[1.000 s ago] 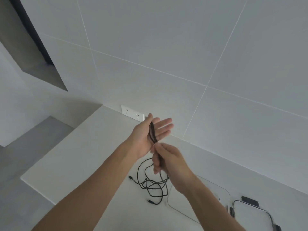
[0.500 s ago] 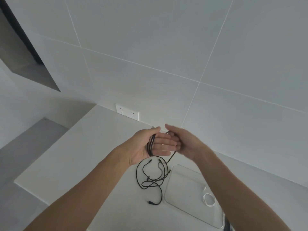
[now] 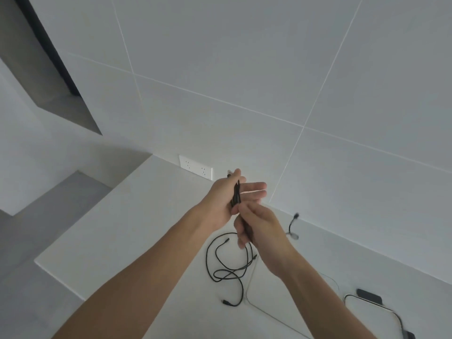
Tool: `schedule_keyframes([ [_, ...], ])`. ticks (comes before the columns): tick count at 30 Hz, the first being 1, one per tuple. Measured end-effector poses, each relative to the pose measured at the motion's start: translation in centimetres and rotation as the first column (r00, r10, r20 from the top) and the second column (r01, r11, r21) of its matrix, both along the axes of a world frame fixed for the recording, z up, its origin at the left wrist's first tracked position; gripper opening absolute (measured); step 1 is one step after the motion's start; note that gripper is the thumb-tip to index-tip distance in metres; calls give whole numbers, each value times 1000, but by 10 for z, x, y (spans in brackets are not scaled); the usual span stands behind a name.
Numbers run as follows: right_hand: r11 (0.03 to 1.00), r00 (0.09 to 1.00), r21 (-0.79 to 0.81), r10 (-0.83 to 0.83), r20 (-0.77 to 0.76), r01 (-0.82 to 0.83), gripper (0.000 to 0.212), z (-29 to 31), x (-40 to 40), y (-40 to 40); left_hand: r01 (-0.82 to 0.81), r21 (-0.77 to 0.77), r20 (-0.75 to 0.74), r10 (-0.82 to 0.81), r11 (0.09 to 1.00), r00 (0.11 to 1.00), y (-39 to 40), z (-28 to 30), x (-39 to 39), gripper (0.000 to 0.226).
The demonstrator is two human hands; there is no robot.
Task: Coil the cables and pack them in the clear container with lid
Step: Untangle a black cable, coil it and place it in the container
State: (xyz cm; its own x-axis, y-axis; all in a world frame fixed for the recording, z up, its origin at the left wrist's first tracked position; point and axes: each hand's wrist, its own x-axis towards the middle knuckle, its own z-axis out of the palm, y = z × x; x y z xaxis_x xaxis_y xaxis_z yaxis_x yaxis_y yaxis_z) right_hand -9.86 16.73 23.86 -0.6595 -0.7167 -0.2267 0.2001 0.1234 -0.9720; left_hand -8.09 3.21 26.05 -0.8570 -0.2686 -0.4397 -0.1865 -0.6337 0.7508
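Note:
My left hand (image 3: 226,198) is raised over the white counter with its fingers stretched out and several turns of a black cable (image 3: 236,195) wound across the palm. My right hand (image 3: 259,228) is closed on the same cable just below the left palm. The cable's loose length (image 3: 227,270) lies in tangled loops on the counter beneath, one plug near the front. The clear container (image 3: 269,314) sits to the right of the loops, mostly hidden behind my right forearm. Its lid (image 3: 374,304) with black clips lies further right.
A white wall socket (image 3: 195,167) sits where the counter meets the tiled wall. A small grey plug end (image 3: 294,216) sticks up near the wall, right of my hands. The counter's left edge (image 3: 58,277) drops to a lower grey floor.
My right hand came from the far side of the left palm down to below it, pulling another turn of cable around. The left hand rose a little and its fingers straightened.

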Motion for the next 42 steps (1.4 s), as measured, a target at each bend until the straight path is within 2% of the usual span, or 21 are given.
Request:
schedule_keyframes([
  [4, 991, 998, 124, -61, 16, 58, 48, -18, 1, 28, -78, 200, -91, 98, 977, 991, 19, -10, -7, 45],
  [8, 955, 999, 295, 39, -3, -36, 68, -47, 4, 52, -86, 157, -106, 103, 984, 989, 26, -13, -10, 46],
  [10, 949, 998, 312, 45, 34, -53, 66, -59, 0, 62, -18, 151, -121, 36, 988, 992, 26, -13, -9, 49],
  [13, 972, 977, 235, -46, 210, -5, 54, -59, -21, 63, 180, 152, -168, -154, 972, 974, 30, -15, -3, 50],
  [15, 975, 968, 221, -49, 247, -7, 52, -50, -43, 61, 280, 97, -104, -270, 955, 957, 40, -17, 3, 47],
  [19, 945, 986, 325, -40, 162, -15, 48, -18, -83, 53, 406, -130, 200, -378, 904, 904, 56, -24, 14, 44],
  [21, 921, 995, 389, -14, 104, -28, 46, -3, -92, 49, 424, -142, 268, -378, 894, 886, 59, -26, 17, 44],
  [24, 888, 996, 459, 53, -68, -16, 42, 10, -82, 43, 353, -91, 241, -323, 931, 915, 62, -31, 16, 47],
  [27, 859, 951, 507, 101, -294, 65, 35, 19, -52, 36, 202, -92, 187, -183, 975, 965, 61, -40, 6, 55],
  [29, 865, 921, 490, 100, -377, 106, 29, 16, -28, 36, 157, -163, 199, -124, 974, 972, 59, -44, 0, 55],
  [31, 873, 904, 466, 75, -422, 145, 25, 8, -6, 41, 122, -154, 182, -93, 981, 979, 58, -42, -6, 46],
  [33, 895, 933, 422, 22, -359, 141, 25, 0, 10, 49, 44, -46, 131, -38, 998, 991, 60, -38, -11, 40],
  [36, 945, 987, 298, -106, -121, 138, 29, -16, 20, 67, 2, 125, 41, -7, 992, 999, 63, -34, -15, 44],
  [39, 970, 990, 227, -108, 95, 84, 51, -33, 20, 85, 110, 259, -106, -85, 960, 991, 62, -31, -13, 46],
  [42, 978, 955, 162, -172, 243, 135, 56, -47, 5, 98, 239, 296, -198, -185, 925, 963, 64, -32, -8, 45],
])
